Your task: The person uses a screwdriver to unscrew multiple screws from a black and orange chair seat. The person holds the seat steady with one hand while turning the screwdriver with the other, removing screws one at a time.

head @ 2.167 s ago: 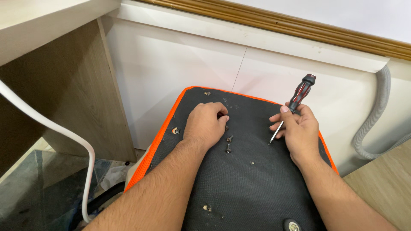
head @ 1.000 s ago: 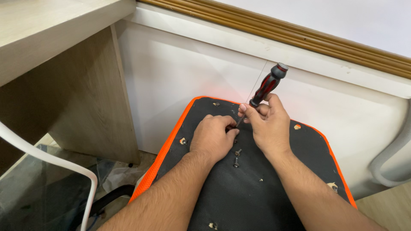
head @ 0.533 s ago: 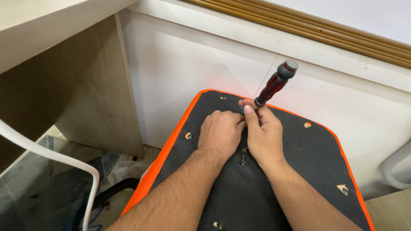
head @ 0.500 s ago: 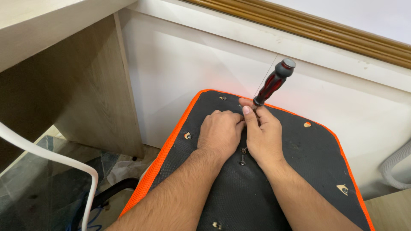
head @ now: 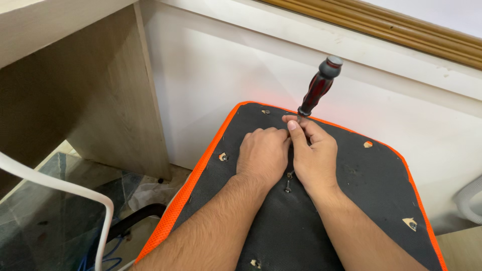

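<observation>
Two hands meet near the middle of a black seat pad with an orange edge, which serves as the landmark for all else. Behind the pad runs a white wall panel, topped by a brown moulding. Left of the pad stands a pale wooden desk side, and a white cable curves down below it. At the pad's right a grey hose just shows.

On the pad, the left hand lies knuckles up, its fingers curled together and pressed down at a spot hidden under them; whether they pinch anything cannot be told. The right hand lies touching it, thumb and fingers pinched around the lower shaft of a screwdriver. Its long axis stands steeply, the red and black handle tilted up and to the right toward the wall, the tip pointing down into the pad between the two hands, hidden by the fingers.

Just nearer than the hands, two loose screws rest on the pad.

Compared with half a second ago, the screwdriver stands a little more upright, and the hands sit at the same spot on the pad.
</observation>
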